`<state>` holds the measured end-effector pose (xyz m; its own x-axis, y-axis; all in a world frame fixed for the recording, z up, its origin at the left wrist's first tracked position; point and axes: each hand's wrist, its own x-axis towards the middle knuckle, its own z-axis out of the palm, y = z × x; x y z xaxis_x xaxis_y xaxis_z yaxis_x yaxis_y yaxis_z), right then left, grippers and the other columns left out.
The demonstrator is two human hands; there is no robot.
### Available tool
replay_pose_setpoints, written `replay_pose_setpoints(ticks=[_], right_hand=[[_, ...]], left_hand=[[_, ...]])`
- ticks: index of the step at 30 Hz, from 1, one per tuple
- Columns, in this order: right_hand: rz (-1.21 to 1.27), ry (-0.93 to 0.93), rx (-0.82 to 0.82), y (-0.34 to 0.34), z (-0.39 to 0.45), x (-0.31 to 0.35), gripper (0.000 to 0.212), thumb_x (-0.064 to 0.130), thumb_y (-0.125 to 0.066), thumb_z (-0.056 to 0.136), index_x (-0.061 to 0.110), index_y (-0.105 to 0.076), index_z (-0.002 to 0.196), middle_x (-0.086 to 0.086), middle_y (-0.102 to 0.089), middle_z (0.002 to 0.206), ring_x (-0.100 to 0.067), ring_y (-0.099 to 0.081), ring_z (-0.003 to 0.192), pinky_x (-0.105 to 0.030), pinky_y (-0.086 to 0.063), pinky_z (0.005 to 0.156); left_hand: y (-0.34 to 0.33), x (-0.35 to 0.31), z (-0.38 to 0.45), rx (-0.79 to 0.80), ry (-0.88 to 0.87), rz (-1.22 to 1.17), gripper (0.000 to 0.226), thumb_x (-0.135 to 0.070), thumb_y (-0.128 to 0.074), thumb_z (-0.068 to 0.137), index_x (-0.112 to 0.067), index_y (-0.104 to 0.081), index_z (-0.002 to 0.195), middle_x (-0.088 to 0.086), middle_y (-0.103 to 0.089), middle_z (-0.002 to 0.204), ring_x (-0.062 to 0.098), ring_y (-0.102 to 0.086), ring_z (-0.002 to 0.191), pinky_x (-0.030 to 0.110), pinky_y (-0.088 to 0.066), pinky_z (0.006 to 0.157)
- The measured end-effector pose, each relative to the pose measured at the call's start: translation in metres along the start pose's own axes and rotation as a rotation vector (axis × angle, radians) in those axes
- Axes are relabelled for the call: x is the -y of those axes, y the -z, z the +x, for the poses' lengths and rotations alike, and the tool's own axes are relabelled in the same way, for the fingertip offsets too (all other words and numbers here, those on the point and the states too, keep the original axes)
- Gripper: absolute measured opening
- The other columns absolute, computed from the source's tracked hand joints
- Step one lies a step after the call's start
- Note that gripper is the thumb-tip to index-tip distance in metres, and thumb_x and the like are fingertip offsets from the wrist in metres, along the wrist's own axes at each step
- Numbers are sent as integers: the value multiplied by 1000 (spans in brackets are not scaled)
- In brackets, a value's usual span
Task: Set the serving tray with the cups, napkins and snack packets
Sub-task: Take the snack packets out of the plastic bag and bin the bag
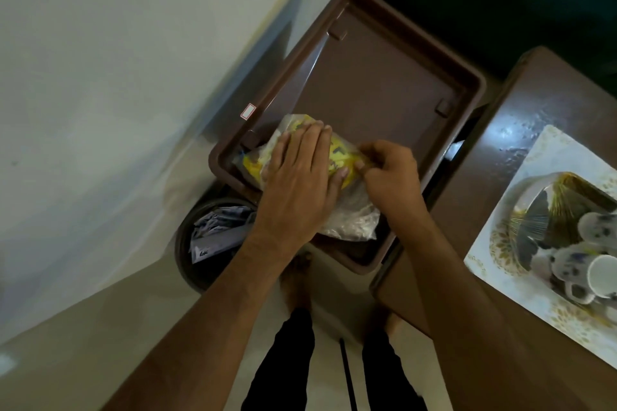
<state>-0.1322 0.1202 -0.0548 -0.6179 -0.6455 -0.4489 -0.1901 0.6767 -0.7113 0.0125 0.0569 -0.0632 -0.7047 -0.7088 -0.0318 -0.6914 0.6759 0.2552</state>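
Observation:
A brown plastic serving tray [384, 77] lies in the middle of the view. At its near left corner sits a yellow snack packet [337, 153] inside clear wrapping. My left hand [300, 177] lies flat on top of the packet. My right hand [390, 173] pinches the packet's right end. A second clear packet [354, 220] lies under my hands near the tray's front rim. Several white cups with blue marks [587, 264] are heaped beside a gold-rimmed dish [551, 210] on a floral tray [547, 157] at the right.
A brown table [500, 130] at the right carries the floral tray. A dark round bin [213, 243] with crumpled paper stands on the floor below the tray's left corner. A pale wall fills the left. My legs and feet show at the bottom.

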Motion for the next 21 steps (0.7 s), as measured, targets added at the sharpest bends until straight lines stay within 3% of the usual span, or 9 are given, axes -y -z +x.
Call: replay_pose_setpoints(ticks=[3,7,11,15,17,19,21], right_hand=[[166,9,-193,8,-3,9,25,-5,-63,93,18,-73,94,7,-72,87,-9,-69,86,-30,-58,79],[193,198,-397,16,-17,30,26,-5,-60,94,19,-70,92,16,-68,86,5,-65,82,-13,-53,73],[273,267,-487,23,-22,42,21,-4,-57,96,14,-68,95,8,-66,89,3,-61,82,-15,-51,74],[669,-21,-461,41,-6,35,28,-6,-53,101,17,-65,90,-4,-65,93,-14,-62,88,-33,-54,82],[887,-149,-392,48,-3,28,27,-5,-51,103,15,-64,90,-7,-65,94,-16,-63,86,-31,-57,77],[1047,-229,-296,50,-5,19,25,-4,-49,105,13,-62,92,-8,-64,99,-17,-65,88,-31,-59,77],[1041,-258,-202,49,-9,10,24,-3,-47,106,13,-61,95,-9,-64,102,-20,-64,91,-34,-58,78]], left_hand=[[4,-4,3,-38,80,-128,70,-55,-35,107,-5,-39,157,12,-40,162,27,-33,155,51,-26,128],[11,-21,7,-111,237,-403,81,-57,-42,105,-5,-23,164,13,-22,170,26,-22,160,51,-31,126],[23,-34,12,-195,356,-627,89,-61,-48,101,-8,-15,165,10,-17,171,22,-20,160,40,-30,128],[23,-26,24,-89,566,-847,86,-58,-55,100,-16,-17,165,4,-27,168,17,-29,155,33,-33,123],[23,-19,30,15,751,-1144,74,-53,-60,100,-19,-34,160,2,-46,159,18,-46,146,36,-41,119],[23,-17,33,162,891,-1648,54,-48,-59,102,-19,-54,148,4,-66,143,26,-62,134,45,-51,111],[25,-19,34,256,923,-1990,46,-43,-53,106,-17,-59,144,9,-69,139,31,-64,131,49,-52,110]])
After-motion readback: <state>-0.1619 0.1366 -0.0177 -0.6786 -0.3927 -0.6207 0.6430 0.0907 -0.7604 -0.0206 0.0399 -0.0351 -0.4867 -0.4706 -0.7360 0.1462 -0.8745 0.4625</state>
